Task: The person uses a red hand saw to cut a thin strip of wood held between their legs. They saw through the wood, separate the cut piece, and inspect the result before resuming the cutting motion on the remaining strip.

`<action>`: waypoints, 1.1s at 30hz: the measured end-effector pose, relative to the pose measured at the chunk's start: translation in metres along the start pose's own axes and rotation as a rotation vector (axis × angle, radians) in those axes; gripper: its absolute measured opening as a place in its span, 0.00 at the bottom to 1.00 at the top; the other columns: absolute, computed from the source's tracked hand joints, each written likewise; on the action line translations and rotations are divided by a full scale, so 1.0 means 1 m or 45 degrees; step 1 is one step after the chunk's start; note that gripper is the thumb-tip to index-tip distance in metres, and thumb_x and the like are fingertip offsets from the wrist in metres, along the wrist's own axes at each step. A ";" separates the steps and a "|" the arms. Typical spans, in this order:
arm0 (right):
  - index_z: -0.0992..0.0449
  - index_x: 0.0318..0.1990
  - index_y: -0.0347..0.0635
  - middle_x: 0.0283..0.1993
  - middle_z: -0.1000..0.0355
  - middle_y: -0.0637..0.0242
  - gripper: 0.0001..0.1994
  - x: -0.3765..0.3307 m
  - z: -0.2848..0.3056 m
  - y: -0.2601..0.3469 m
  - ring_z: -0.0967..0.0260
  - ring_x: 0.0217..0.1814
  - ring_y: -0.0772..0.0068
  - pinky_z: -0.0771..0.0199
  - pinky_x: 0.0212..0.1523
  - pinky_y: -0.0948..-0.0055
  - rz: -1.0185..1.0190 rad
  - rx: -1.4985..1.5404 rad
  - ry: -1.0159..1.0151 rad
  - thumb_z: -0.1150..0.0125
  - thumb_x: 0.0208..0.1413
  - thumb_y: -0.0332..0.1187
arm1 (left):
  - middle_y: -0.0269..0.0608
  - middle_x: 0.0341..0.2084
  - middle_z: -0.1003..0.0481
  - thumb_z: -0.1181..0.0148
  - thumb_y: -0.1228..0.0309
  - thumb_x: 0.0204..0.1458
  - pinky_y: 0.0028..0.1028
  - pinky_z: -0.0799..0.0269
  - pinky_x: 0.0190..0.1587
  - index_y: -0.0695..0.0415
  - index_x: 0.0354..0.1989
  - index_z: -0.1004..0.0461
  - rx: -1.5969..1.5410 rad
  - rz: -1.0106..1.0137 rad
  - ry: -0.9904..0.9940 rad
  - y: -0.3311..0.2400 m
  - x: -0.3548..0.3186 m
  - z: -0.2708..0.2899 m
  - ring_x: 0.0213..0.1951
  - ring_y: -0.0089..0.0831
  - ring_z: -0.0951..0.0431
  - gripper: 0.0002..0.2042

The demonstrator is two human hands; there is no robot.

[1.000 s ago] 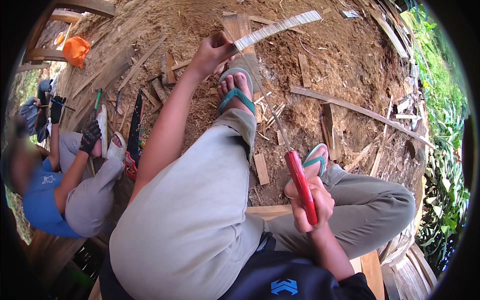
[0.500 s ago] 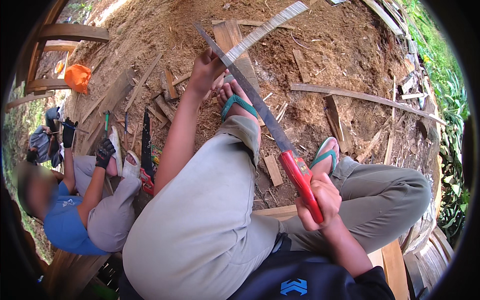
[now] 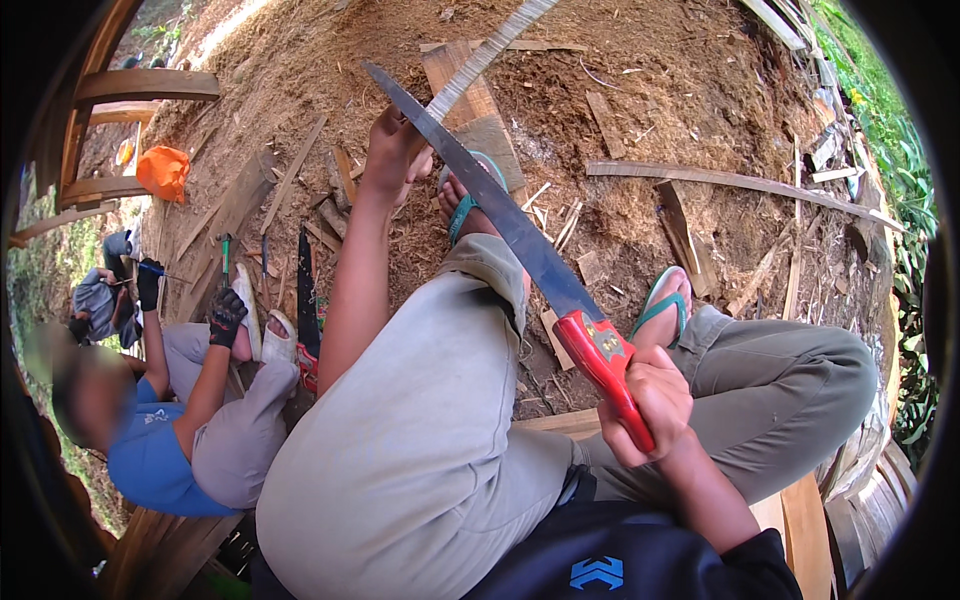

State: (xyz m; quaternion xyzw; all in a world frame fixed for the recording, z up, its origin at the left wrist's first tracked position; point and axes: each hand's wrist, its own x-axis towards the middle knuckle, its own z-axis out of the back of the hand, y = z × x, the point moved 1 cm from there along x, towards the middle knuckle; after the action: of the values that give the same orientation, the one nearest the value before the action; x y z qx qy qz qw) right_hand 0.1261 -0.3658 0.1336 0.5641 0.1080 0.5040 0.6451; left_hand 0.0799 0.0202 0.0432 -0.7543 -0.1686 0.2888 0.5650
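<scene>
My right hand [image 3: 655, 402] is wrapped round the red handle of a handsaw [image 3: 480, 180], above my bent right leg. The saw's long dark blade runs up and left, with its broad face partly turned to view. Near the blade's far end, my left hand [image 3: 393, 158] grips a narrow, pale strip of wood [image 3: 490, 55], which slants up to the right past the blade. The blade crosses this strip just beyond my left fingers. Whether its teeth touch the wood I cannot tell, and the strip's lower end is hidden by my hand.
A flat board [image 3: 485, 130] lies on sawdust-covered ground beyond my sandalled feet. A long batten [image 3: 740, 182] and several offcuts are scattered to the right. At left, a co-worker in a blue shirt [image 3: 160, 455] sits by a green-handled hammer [image 3: 226, 255] and another saw [image 3: 307, 300]. An orange bag [image 3: 163, 173] lies farther off.
The saw has rolled so more of its blade face shows, and its tip has moved left and slightly nearer. My left hand and the wood strip have shifted left, the strip standing steeper.
</scene>
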 end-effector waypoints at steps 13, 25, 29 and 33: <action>0.30 0.23 0.38 0.18 0.37 0.65 0.09 0.005 0.000 -0.003 0.39 0.16 0.63 0.40 0.27 0.66 -0.038 -0.019 0.000 0.37 0.29 0.24 | 0.22 0.18 0.32 0.34 0.65 0.58 0.20 0.47 0.18 0.59 0.38 0.28 0.171 -0.001 0.048 0.008 -0.010 -0.034 0.17 0.10 0.41 0.11; 0.31 0.21 0.38 0.17 0.38 0.65 0.10 0.002 0.003 -0.002 0.40 0.14 0.63 0.40 0.25 0.67 0.041 -0.003 -0.009 0.38 0.26 0.24 | 0.37 0.24 0.24 0.41 0.52 0.63 0.17 0.49 0.11 0.58 0.40 0.28 0.046 -0.038 0.078 0.003 0.005 0.008 0.12 0.15 0.36 0.19; 0.31 0.21 0.38 0.17 0.38 0.65 0.10 0.000 0.002 -0.002 0.41 0.14 0.64 0.41 0.25 0.67 0.049 -0.009 -0.013 0.38 0.26 0.23 | 0.34 0.20 0.28 0.40 0.54 0.62 0.19 0.50 0.11 0.57 0.37 0.29 0.071 -0.036 0.055 0.006 0.004 0.004 0.11 0.15 0.39 0.17; 0.32 0.21 0.39 0.17 0.38 0.66 0.10 0.002 0.000 -0.003 0.41 0.14 0.64 0.41 0.26 0.68 0.047 -0.006 -0.027 0.39 0.25 0.23 | 0.27 0.14 0.35 0.34 0.56 0.59 0.22 0.53 0.13 0.55 0.32 0.31 0.006 0.000 0.014 0.002 0.002 -0.001 0.09 0.14 0.44 0.17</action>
State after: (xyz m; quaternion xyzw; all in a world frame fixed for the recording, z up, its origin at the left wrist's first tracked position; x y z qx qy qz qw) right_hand 0.1288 -0.3641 0.1324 0.5698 0.0897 0.5100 0.6381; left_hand 0.0816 0.0199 0.0415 -0.7545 -0.1647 0.2853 0.5677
